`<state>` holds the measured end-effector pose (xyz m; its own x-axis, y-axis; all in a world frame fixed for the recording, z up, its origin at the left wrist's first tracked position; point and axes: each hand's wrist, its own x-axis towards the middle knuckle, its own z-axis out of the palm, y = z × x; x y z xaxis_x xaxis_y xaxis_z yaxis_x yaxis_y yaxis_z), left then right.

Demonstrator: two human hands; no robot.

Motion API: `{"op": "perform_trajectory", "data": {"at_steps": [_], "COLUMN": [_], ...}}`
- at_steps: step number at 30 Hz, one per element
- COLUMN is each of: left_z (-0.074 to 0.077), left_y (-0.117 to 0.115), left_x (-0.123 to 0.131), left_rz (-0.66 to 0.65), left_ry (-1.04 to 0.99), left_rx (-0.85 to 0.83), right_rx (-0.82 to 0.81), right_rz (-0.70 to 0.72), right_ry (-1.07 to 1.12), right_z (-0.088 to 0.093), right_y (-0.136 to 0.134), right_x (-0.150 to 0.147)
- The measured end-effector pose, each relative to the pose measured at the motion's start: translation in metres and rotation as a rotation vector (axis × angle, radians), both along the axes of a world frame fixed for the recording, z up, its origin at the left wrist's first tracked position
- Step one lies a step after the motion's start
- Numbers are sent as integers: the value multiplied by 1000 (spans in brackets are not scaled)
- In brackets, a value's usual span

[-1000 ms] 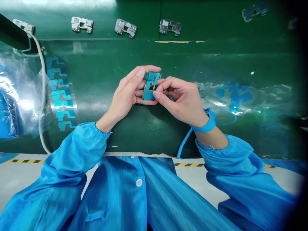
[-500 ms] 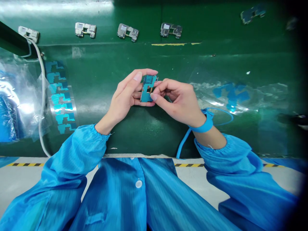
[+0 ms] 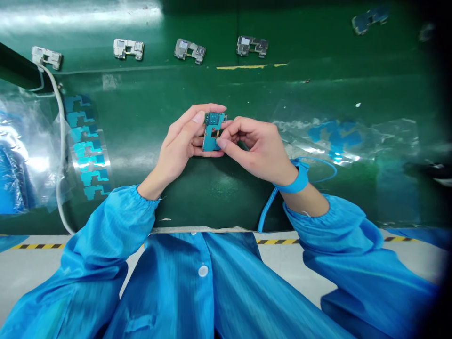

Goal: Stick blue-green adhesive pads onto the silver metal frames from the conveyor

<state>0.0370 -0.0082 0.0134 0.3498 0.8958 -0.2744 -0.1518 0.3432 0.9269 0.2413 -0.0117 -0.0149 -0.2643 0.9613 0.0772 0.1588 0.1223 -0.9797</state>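
Note:
A small circuit board (image 3: 211, 141) with a blue-green film on its face stands upright in front of me, over the green bench. My left hand (image 3: 180, 136) is closed on it from the left, thumb along its left edge and fingers behind it. My right hand (image 3: 256, 148), with a blue wrist strap (image 3: 298, 179) round the wrist, is closed in a pinch at the board's lower right edge. The thumb tip touches the film there; the fingertips behind are partly hidden.
A sheet of blue cut-out film stickers (image 3: 90, 155) lies at the left beside a white cable (image 3: 62, 141) and a plastic bag (image 3: 31, 155). Several circuit boards (image 3: 128, 49) lie in a row along the far side. Clear film with blue pieces (image 3: 335, 136) lies at the right.
The view has shifted slightly. Both hands keep the same hold on the circuit board, which now faces me a little more squarely. The boards at the far side have crept right against the bench.

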Motion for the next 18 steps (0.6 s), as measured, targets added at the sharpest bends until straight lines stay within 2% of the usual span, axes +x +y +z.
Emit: {"op": "perform_trajectory", "data": {"at_steps": [12, 18], "left_z": [-9, -8], "left_y": [-1, -2], "left_x": [-4, -5], "left_rz": [-48, -52], "left_ry": [-4, 1], "left_rx": [43, 56], "right_rx": [-1, -1], "right_rz": [6, 19], "right_ry": [0, 18], "right_z": [1, 2], "right_y": [1, 2], "right_x": [0, 0]}}
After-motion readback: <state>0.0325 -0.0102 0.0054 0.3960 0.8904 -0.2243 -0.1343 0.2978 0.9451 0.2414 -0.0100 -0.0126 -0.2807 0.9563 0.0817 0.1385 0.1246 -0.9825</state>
